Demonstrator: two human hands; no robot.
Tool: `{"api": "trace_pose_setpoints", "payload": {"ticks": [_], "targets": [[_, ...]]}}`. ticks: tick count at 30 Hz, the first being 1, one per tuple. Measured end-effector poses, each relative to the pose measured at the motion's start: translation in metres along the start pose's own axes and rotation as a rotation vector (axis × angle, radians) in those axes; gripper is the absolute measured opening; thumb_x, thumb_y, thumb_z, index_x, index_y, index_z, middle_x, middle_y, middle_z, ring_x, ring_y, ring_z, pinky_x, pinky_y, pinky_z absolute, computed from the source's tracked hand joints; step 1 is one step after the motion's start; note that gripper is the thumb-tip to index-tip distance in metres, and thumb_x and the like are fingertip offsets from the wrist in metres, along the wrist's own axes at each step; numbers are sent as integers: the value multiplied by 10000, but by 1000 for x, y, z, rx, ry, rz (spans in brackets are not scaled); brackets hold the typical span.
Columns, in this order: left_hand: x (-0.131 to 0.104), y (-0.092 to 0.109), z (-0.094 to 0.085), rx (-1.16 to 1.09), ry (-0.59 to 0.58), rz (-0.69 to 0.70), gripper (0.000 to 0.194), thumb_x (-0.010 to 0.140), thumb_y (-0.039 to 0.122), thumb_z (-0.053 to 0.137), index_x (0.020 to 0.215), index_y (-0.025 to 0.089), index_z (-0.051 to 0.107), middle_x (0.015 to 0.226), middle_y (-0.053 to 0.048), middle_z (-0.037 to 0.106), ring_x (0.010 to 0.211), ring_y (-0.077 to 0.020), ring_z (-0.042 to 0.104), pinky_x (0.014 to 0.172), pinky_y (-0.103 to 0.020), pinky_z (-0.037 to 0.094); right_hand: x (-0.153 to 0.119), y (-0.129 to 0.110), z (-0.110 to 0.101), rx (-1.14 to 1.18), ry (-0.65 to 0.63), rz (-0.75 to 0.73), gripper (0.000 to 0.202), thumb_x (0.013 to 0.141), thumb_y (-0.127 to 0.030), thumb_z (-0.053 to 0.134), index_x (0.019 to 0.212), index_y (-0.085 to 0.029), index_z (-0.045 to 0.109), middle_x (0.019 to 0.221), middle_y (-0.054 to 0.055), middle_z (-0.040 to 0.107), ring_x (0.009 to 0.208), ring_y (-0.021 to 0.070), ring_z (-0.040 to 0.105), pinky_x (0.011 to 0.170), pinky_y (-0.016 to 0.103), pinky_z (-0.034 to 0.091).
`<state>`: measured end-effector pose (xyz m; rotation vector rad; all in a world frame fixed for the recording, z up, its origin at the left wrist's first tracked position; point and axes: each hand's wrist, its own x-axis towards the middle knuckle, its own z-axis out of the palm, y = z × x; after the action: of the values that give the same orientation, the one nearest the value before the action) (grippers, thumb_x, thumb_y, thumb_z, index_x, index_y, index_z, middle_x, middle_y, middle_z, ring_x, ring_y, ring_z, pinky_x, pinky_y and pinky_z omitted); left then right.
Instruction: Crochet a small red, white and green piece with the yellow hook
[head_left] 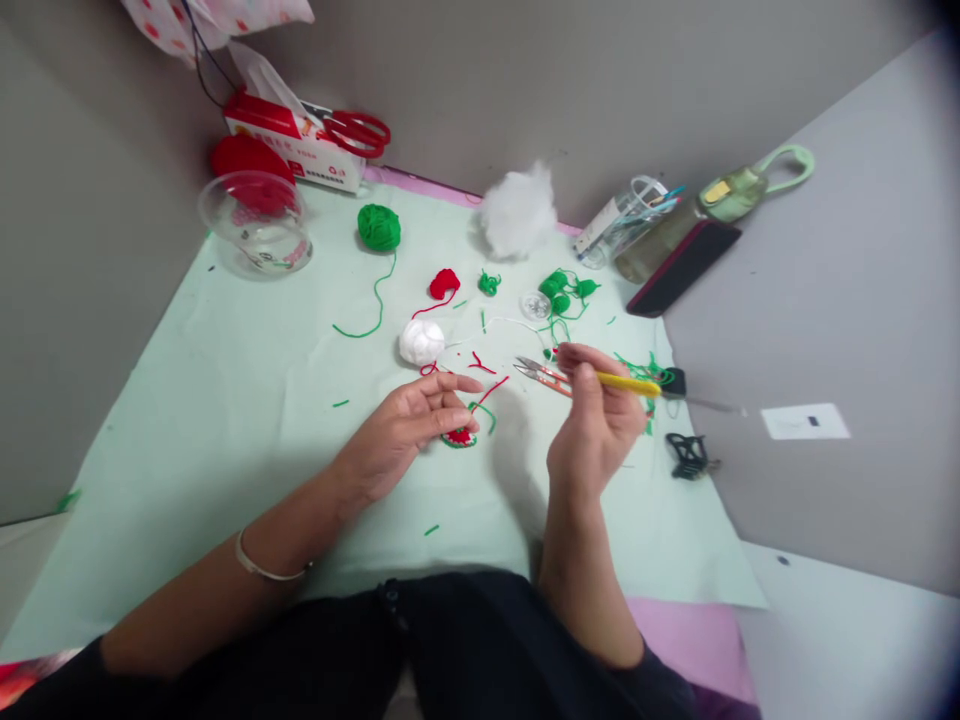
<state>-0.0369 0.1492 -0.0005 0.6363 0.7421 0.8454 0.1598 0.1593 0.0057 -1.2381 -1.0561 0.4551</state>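
My left hand (411, 430) pinches a small round crochet piece (459, 438), red with a white and green edge. A red yarn tail (493, 389) and a green one (486, 412) stick out from it. My right hand (596, 420) is closed around thread snips (546, 376) with orange-red handles, blades pointing left toward the piece. The same hand also holds a yellow-handled crochet hook (630, 383), its metal shaft pointing right. Red yarn snippets (481, 363) and a white yarn ball (422, 342) lie just beyond my left hand.
Farther back are a green yarn ball (379, 228), a small red yarn bundle (445, 284), white stuffing (519, 212) and green crochet pieces (556, 288). A plastic tub (255, 225), tissue box (300, 140), bottle (667, 230) and phone (684, 266) stand along the walls. Black clips (688, 456) lie right.
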Motion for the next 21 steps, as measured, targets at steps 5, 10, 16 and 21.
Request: {"api": "trace_pose_setpoints", "payload": {"ticks": [5, 10, 16, 21], "targets": [[3, 0, 3, 17, 51, 41, 217, 808, 313, 840, 963, 180, 768, 786, -23, 724, 751, -155, 627, 761, -304, 449, -12, -7, 3, 171, -455, 310, 221, 940, -335, 630, 1052, -211, 776, 668, -33, 575, 615, 119, 494, 594, 265, 407], [4, -3, -4, 180, 139, 189, 209, 841, 355, 816, 957, 192, 757, 852, -13, 723, 802, -153, 634, 768, -286, 480, -18, -15, 6, 23, -783, 417, 209, 852, -391, 796, 839, -191, 738, 616, -56, 525, 574, 94, 408, 546, 256, 311], [0, 3, -3, 552, 140, 312, 59, 870, 244, 696, 839, 195, 695, 793, 10, 655, 783, -151, 585, 757, -299, 449, -17, -10, 7, 259, -739, 604, 315, 871, -456, 771, 715, -193, 697, 620, -27, 566, 555, 93, 406, 536, 264, 290], [-1, 7, 2, 615, 95, 319, 107, 819, 167, 631, 720, 197, 602, 697, 37, 565, 705, -131, 504, 703, -291, 408, -25, -11, 16, 602, -657, 786, 370, 808, -433, 830, 637, -194, 605, 562, -70, 409, 477, 64, 249, 468, 245, 214]]}}
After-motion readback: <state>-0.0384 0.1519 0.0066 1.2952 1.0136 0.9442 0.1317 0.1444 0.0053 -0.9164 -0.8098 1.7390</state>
